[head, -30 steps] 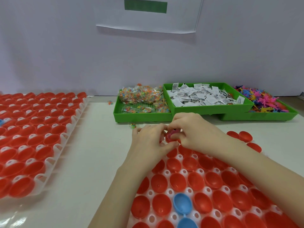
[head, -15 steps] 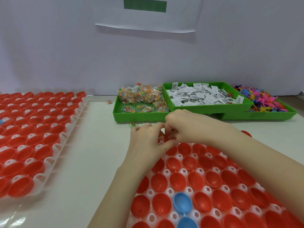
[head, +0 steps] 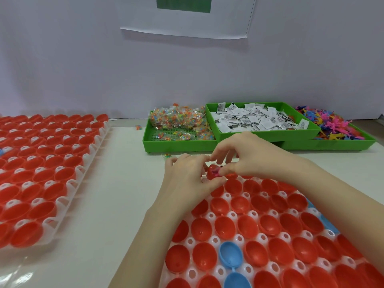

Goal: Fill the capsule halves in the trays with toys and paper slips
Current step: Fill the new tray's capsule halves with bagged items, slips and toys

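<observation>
My left hand [head: 187, 175] and my right hand [head: 247, 156] meet over the far edge of the near white tray [head: 212, 216]. Together they hold one red capsule half [head: 213, 172]; something pink shows inside it. The left thumb and fingers curl round the half from the left, and the right thumb and fingers pinch at its right rim. The tray holds several red capsule halves [head: 225, 225] and blue ones [head: 229, 254], all bare inside.
A second tray of red capsule halves [head: 45, 175] lies at the left. Behind the hands stand green bins: bagged small toys [head: 178, 123], paper slips [head: 255, 119], and colourful plastic figures [head: 330, 125]. A stray toy bag [head: 166, 155] lies on the table.
Both hands stayed at the tray's far edge. The red capsule half, hidden under the fingers half a second ago, now shows between them, and the right fingers have lifted slightly.
</observation>
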A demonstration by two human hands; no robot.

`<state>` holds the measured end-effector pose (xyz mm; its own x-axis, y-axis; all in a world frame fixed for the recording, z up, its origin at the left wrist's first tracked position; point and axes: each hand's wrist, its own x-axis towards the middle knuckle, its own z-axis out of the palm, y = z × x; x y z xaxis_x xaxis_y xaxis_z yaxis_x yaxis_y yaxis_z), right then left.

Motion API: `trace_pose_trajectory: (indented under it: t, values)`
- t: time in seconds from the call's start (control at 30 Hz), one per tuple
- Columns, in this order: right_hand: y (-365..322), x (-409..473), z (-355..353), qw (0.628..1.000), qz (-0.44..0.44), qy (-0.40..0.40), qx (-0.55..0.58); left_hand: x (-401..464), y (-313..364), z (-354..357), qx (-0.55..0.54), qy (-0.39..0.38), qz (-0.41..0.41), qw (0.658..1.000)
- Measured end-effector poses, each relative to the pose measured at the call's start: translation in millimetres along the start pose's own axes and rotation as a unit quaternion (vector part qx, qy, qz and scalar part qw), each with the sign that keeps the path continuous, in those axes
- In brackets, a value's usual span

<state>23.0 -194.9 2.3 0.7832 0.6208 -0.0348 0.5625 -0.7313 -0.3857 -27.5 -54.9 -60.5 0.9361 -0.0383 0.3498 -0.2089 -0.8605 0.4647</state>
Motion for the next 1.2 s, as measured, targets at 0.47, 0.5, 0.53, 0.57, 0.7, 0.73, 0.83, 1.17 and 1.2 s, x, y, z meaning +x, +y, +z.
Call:
trace_pose_trajectory:
  t: [0.47, 0.5, 0.53, 0.57, 0.7, 0.73, 0.83, 1.17, 1.2]
  values:
    - [6, -23, -27, 0.995, 0.006, 0.094, -0.031, -5, 5, -11, 0.004, 0.03, 0.0, 1.0]
    - [14, -27, -34, 0.99, 0.017, 0.139, -0.013, -6, 7, -16, -0.024, 0.041, -0.007, 0.999]
    - [25, -32, -40, 0.979, 0.028, 0.201, 0.005, -6, 8, -22, -0.069, 0.064, -0.02, 0.995]
    - [40, -36, -46, 0.96, 0.039, 0.277, 0.016, -5, 7, -28, -0.131, 0.096, -0.038, 0.986]
    - [126, -53, -64, 0.839, 0.178, 0.512, 0.048, 3, -9, -55, -0.328, 0.238, -0.091, 0.91]
    - [150, -56, -64, 0.824, 0.237, 0.511, 0.065, 8, -15, -59, -0.338, 0.239, -0.107, 0.904]
    - [205, -58, -58, 0.845, 0.34, 0.409, 0.057, 34, -37, -56, -0.313, 0.172, -0.173, 0.918]
    - [233, -14, -51, 0.881, 0.443, 0.156, -0.054, 96, -56, -5, 0.076, -0.077, -0.222, 0.969]
    - [231, -10, -52, 0.879, 0.443, 0.171, -0.048, 100, -55, -3, 0.103, -0.091, -0.221, 0.965]
